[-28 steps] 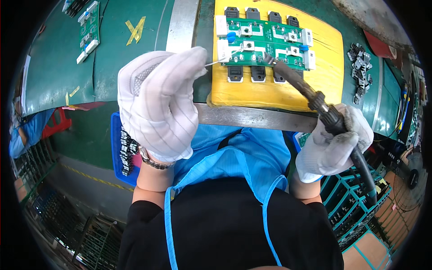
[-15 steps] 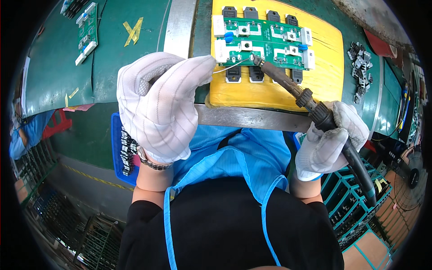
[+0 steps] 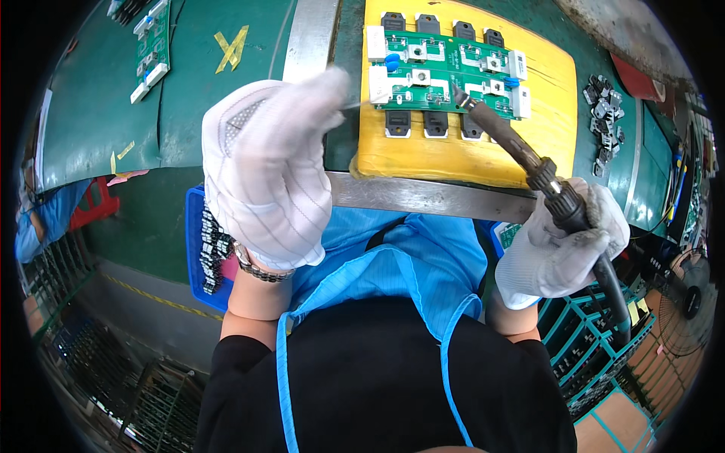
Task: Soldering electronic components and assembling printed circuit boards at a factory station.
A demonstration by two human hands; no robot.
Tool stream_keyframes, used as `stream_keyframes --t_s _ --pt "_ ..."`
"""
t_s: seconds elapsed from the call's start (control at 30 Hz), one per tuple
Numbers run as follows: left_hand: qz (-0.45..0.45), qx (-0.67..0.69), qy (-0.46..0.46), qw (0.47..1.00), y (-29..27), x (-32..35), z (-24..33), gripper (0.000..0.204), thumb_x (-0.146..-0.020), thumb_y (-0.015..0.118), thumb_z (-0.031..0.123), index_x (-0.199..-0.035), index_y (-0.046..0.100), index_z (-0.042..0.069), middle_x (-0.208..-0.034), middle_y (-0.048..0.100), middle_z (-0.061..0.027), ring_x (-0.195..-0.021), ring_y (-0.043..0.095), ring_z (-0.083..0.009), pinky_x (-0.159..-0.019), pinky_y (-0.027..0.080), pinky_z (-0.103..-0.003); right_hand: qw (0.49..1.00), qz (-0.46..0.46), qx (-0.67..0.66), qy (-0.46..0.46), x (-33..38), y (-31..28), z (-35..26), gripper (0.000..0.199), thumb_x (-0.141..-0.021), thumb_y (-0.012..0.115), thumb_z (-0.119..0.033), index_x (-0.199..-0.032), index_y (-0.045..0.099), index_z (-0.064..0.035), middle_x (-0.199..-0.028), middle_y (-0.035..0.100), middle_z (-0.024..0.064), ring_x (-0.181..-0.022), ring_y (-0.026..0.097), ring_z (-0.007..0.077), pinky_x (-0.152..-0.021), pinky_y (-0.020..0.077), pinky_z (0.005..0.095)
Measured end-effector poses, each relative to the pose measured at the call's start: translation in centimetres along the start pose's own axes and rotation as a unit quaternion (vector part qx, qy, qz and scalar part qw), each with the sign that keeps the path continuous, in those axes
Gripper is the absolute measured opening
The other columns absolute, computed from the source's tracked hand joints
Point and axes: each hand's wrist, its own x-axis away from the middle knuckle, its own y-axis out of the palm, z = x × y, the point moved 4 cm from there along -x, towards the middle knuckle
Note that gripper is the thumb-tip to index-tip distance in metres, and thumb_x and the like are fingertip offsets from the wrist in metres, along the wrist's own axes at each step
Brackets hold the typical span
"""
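Observation:
A green circuit board (image 3: 445, 72) with white connectors and black components along its edges lies on a yellow pad (image 3: 453, 151) on the green bench. My right hand (image 3: 563, 241), in a white glove, grips a black soldering iron (image 3: 521, 155) whose tip rests on the board's right half. My left hand (image 3: 272, 166), also gloved, is raised left of the board and pinches a thin solder wire (image 3: 353, 106) that points toward the board's left edge.
A metal rail (image 3: 423, 195) runs along the bench front. Loose black components (image 3: 604, 98) lie right of the pad. Another green board (image 3: 151, 45) sits far left. A blue bin (image 3: 198, 257) of parts hangs below the bench. Teal racks (image 3: 596, 355) stand at lower right.
The soldering iron tip has shifted right along the board. My left hand has stayed beside the pad holding the wire.

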Motion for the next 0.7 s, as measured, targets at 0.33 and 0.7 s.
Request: stream_keyframes --t_s 0.33,0.7 --pt "-0.027 -0.052 0.012 0.998 -0.8 0.2 0.1 0.019 -0.078 0.067 -0.002 -0.096 0.071 0.006 -0.091 0.068 -0.0039 -0.086 0.058 -0.0213 -0.079 0.048 -0.033 0.99 -0.125 0.044 -0.056 0.3 1.5 0.0 0.039 -0.086 0.066 -0.037 -0.086 0.063 0.0027 -0.081 0.066 0.0156 -0.075 0.064 0.025 -0.072 0.0515 0.035" --pt "-0.048 -0.056 0.025 0.997 -0.6 0.0 0.2 0.022 -0.074 0.071 0.0 -0.093 0.074 0.009 -0.089 0.067 -0.0018 -0.085 0.058 -0.0211 -0.077 0.047 -0.032 0.987 -0.134 0.055 -0.075 0.2 1.6 -0.4 0.036 -0.085 0.066 -0.032 -0.087 0.064 0.0031 -0.082 0.067 0.0166 -0.072 0.065 0.0252 -0.071 0.0516 0.0346"
